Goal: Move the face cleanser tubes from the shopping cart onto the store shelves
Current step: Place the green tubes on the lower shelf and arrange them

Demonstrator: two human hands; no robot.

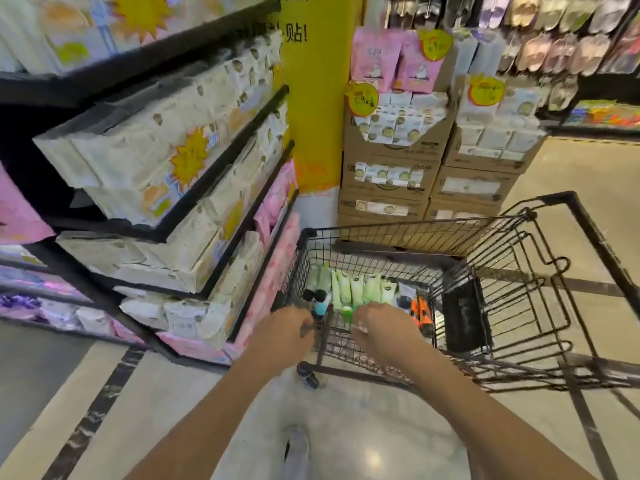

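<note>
while the pale green face cleanser tubes (356,289) lie in a row on the floor of the black wire shopping cart (485,230), none of them has reached a shelf in this view, so i judge the task is at the pick-up step. my left hand (284,332) is at the cart's near corner with its fingers curled round the wire rim, which reads to me as steadying the basket. my right hand (384,329) reaches over the same rim and down onto the near ends of the tubes, fingers bent over a bright green cap. motion blur hides the fingertips, so i cannot tell whether they have closed on a tube or only touch it.

just left of the tubes stand a few dark-capped bottles (313,296), and to their right lies an orange and black packet (422,311). the tubes are packed side by side, touching.

the black-edged store shelves (221,188) at my left are filled with cream tissue packs, and beyond the cart stand stacked brown cardboard display boxes (388,188). i see no open slot for cleanser here.

the next move, as i read it, calls for pinching one tube near its cap, lifting it straight up clear of its neighbours and the wire wall, then turning to find the right shelf. dragging sideways could topple the bottles.
</note>
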